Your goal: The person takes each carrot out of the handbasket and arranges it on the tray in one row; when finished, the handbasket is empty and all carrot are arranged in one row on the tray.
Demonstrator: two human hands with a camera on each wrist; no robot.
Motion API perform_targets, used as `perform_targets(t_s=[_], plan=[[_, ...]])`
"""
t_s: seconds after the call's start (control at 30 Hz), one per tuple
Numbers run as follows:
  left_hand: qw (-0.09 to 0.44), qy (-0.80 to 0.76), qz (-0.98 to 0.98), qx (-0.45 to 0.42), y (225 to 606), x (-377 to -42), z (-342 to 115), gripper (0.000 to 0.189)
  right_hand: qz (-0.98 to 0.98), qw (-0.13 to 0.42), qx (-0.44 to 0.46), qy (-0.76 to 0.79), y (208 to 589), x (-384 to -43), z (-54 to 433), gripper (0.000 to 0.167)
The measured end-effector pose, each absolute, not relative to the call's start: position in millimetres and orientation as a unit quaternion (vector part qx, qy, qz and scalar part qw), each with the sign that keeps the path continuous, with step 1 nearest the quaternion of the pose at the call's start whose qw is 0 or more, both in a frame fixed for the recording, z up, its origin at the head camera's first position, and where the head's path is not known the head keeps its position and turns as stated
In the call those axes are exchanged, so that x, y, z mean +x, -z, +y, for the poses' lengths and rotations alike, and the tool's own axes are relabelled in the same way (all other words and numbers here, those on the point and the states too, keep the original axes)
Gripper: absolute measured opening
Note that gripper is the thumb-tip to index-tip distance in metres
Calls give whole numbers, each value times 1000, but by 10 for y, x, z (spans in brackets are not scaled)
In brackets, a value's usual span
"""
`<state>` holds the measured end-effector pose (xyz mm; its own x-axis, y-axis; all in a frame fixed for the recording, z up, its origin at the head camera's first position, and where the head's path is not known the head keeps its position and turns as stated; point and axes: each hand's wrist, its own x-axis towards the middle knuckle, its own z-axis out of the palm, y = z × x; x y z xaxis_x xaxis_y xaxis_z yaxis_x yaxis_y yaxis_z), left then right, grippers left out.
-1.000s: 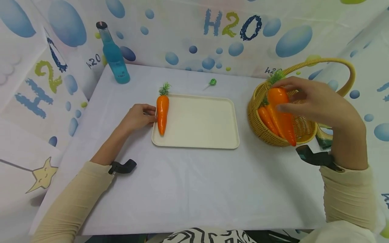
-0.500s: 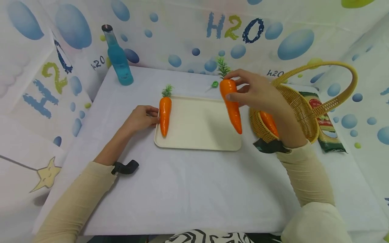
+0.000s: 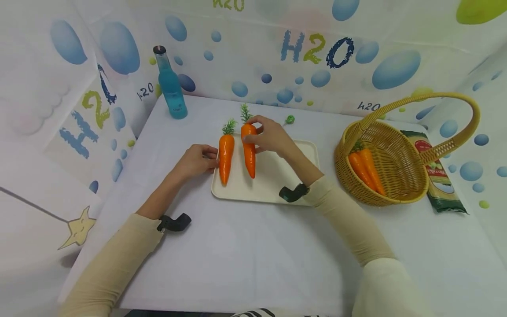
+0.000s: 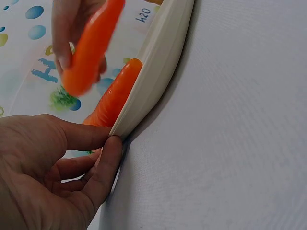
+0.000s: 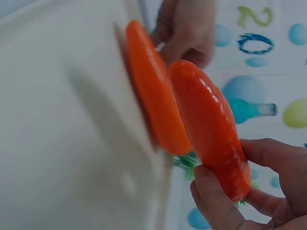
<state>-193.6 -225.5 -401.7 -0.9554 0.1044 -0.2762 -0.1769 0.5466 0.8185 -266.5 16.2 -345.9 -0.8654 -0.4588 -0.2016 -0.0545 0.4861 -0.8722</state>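
My right hand (image 3: 270,136) pinches a carrot (image 3: 249,152) by its thick end, its green top poking up above the fingers. In the right wrist view this carrot (image 5: 211,129) hangs above the tray, casting a shadow on it. A second carrot (image 3: 226,159) lies along the left side of the cream tray (image 3: 273,178), leaves toward the back. With thumb and fingertips, my left hand (image 3: 196,161) pinches the tray's left rim; the left wrist view shows the grip on the tray edge (image 4: 156,72) close up.
A wicker basket (image 3: 400,196) with carrots (image 3: 368,169) inside stands at the right, its handle arching high. Behind it lies a green and red packet (image 3: 439,180). A blue bottle (image 3: 172,90) stands at the back left, and a small green lollipop-like item (image 3: 290,119) lies behind the tray.
My right hand has lifted a carrot from the basket and carried it left over the tray, beside the first carrot. My left hand keeps its place at the tray's rim.
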Motion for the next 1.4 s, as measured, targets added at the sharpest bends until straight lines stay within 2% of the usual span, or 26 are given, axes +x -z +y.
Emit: perform_targets(t_s=[0.27, 0.63, 0.77, 1.03, 1.4], plan=[[156, -481, 863, -10, 4034, -1949, -2256, 44, 882, 169, -149, 413, 3795, -2646, -68, 47], [157, -467, 870, -7, 3991, -1982, -2285, 45, 923, 122, -181, 318, 3844, -2653, -170, 52], [159, -463, 872, -19, 3992, -1972, -2314, 45, 925, 128, -194, 301, 3850, -2645, -196, 57], [164, -463, 871, -18, 4023, -1987, -2275, 45, 924, 130, -195, 301, 3823, -2623, -123, 54], [163, -464, 871, -23, 4039, -1980, -2260, 46, 909, 180, -199, 319, 3686, -2601, -4, 59]])
